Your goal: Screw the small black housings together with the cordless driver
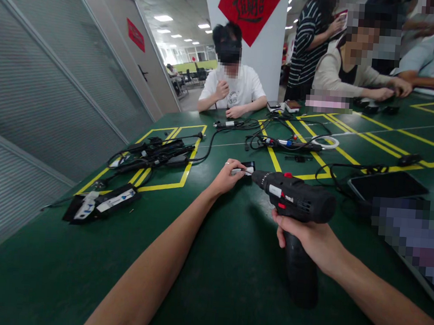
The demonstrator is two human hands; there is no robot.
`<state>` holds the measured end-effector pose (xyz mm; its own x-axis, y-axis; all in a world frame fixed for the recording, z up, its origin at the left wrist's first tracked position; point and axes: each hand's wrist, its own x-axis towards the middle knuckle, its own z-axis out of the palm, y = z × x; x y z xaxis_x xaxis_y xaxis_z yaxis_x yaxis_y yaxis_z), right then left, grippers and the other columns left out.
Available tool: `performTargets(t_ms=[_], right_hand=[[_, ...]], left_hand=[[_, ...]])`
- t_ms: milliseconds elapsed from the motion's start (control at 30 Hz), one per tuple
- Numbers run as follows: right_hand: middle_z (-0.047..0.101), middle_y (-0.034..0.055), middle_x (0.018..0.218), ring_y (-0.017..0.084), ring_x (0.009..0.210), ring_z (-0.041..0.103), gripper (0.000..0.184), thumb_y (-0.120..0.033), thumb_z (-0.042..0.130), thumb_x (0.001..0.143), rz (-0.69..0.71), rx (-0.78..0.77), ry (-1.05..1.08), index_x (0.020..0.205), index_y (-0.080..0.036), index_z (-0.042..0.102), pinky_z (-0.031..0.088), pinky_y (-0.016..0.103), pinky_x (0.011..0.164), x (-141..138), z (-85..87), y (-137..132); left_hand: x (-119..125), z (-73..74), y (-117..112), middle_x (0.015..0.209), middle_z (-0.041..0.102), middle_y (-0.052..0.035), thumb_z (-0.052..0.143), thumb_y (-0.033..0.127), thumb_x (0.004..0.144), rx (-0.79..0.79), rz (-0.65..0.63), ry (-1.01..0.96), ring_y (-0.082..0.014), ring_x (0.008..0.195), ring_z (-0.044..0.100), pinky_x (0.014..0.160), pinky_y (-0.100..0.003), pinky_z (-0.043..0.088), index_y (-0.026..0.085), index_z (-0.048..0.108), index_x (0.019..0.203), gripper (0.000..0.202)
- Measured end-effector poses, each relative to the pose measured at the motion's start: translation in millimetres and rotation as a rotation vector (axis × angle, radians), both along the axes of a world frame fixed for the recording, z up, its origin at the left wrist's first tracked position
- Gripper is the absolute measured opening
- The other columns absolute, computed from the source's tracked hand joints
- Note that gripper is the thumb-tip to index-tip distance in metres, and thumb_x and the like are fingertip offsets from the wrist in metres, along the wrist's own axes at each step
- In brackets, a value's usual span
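Note:
My right hand [308, 238] is wrapped round the grip of a black cordless screwdriver [296, 200] with red buttons, its nose pointing left. My left hand [228, 177] is closed in a pinch on a small white and black part [244, 169] held right at the tool's tip, just above the green table [210, 261]. A ring shows on one finger of the left hand.
A bundle of black cables and adapters [154, 152] lies at the left inside yellow tape lines, with an opened black device [100, 203] nearer me. A dark tablet [386, 186] lies at the right. More cables [288, 143] sit mid-table. Several people sit across the table.

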<state>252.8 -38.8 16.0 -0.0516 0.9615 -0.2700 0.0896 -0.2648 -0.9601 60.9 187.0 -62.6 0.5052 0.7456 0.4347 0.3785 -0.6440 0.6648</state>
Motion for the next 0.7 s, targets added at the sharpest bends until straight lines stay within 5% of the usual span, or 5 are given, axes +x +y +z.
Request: performTargets(t_ms=[700], right_hand=[[0.062, -0.0004, 0.056, 0.017, 0.062, 0.057, 0.022, -0.039, 0.059, 0.083, 0.005, 0.018, 0.039, 0.092, -0.019, 0.063, 0.040, 0.032, 0.065, 4.2, -7.6, 1.1]], left_hand=[[0.0, 2.5, 2.1, 0.100, 0.055, -0.0059, 0.060, 0.023, 0.082, 0.004, -0.009, -0.003, -0.0193, 0.101, 0.052, 0.097, -0.036, 0.040, 0.018, 0.066, 0.094, 0.015]])
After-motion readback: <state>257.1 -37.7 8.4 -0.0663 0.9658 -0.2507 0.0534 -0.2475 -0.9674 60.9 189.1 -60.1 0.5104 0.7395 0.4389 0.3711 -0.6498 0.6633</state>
